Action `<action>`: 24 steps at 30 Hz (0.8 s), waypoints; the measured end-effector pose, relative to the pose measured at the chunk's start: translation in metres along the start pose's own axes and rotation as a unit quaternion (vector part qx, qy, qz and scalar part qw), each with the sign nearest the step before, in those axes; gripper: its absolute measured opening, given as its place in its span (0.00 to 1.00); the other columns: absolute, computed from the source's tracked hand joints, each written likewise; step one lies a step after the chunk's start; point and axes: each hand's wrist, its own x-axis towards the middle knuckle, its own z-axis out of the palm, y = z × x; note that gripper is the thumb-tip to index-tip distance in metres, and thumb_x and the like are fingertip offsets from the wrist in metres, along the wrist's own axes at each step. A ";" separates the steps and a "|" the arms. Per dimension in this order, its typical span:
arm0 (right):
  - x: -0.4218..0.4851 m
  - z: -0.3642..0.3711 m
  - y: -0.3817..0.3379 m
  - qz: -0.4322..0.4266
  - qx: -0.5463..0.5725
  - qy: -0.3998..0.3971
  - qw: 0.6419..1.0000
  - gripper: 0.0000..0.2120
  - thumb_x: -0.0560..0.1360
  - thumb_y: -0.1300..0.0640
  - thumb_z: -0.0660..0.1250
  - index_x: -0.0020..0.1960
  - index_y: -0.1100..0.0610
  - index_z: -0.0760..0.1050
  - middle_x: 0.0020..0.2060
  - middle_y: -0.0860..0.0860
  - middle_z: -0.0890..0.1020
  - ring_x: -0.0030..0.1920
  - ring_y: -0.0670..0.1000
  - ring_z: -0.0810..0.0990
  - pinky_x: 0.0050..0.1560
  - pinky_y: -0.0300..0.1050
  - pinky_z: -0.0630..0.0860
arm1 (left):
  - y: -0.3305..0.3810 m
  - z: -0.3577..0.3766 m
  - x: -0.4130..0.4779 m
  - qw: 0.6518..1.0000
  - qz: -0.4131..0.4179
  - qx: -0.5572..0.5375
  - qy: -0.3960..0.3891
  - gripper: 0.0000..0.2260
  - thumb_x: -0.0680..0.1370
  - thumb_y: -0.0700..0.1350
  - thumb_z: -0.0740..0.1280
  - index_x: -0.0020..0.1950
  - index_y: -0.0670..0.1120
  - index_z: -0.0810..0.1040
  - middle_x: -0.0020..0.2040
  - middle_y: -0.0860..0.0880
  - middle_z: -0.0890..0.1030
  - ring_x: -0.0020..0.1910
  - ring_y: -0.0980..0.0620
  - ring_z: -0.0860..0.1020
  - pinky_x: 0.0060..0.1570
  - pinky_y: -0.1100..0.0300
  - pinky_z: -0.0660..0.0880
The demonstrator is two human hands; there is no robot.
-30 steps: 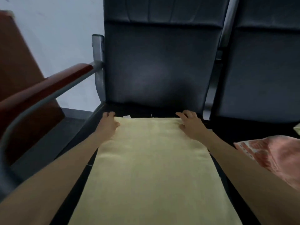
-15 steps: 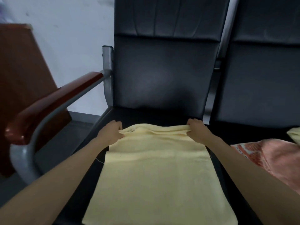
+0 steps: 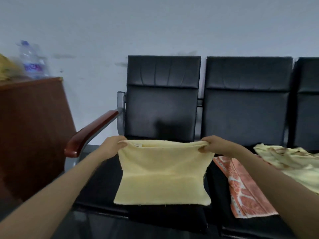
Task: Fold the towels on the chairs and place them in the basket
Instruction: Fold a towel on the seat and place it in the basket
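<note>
A pale yellow towel (image 3: pixel 162 176) lies on the seat of the left black chair (image 3: pixel 162 104), its far edge lifted off the seat. My left hand (image 3: pixel 113 146) pinches the towel's far left corner. My right hand (image 3: pixel 213 145) grips the far right corner at the same height. The towel's near part still rests flat on the seat. An orange patterned towel (image 3: pixel 241 188) lies on the middle chair's seat (image 3: pixel 248 100), and a cream towel with brown marks (image 3: pixel 291 159) lies to its right. No basket is in view.
A red-brown wooden armrest (image 3: pixel 91 131) on a grey metal frame juts out left of the chair. Further left stands a brown wooden cabinet (image 3: pixel 32 128) with a plastic water bottle (image 3: pixel 32 61) on top. A pale wall runs behind the chairs.
Both hands took hold of the towel's far corners and lifted that edge up and toward me. The view has pulled back and risen, showing the chair backs and more towels.
</note>
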 end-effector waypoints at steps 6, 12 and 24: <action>-0.063 0.038 0.004 0.027 -0.051 -0.008 0.998 0.06 0.73 0.56 0.69 0.41 0.50 0.73 0.40 0.46 0.76 0.43 0.47 0.74 0.40 0.37 0.69 | 0.011 0.027 -0.062 0.999 -0.035 -0.008 -0.024 0.05 0.79 0.42 0.64 0.46 0.43 0.78 0.43 0.46 0.79 0.46 0.46 0.77 0.47 0.51 0.77; -0.068 0.096 0.034 0.060 -0.095 -0.001 0.994 0.06 0.72 0.62 0.65 0.45 0.55 0.69 0.43 0.50 0.74 0.41 0.49 0.72 0.34 0.39 0.66 | -0.019 0.087 -0.095 0.991 -0.131 -0.027 -0.026 0.10 0.78 0.46 0.66 0.53 0.41 0.79 0.50 0.41 0.81 0.45 0.46 0.77 0.42 0.57 0.71; -0.052 0.110 0.067 -0.005 -0.025 0.065 0.998 0.18 0.71 0.65 0.68 0.56 0.51 0.68 0.53 0.50 0.69 0.52 0.47 0.72 0.50 0.35 0.67 | -0.035 0.122 -0.100 0.978 -0.188 -0.080 0.049 0.13 0.80 0.47 0.63 0.58 0.39 0.76 0.55 0.42 0.79 0.51 0.44 0.75 0.45 0.58 0.64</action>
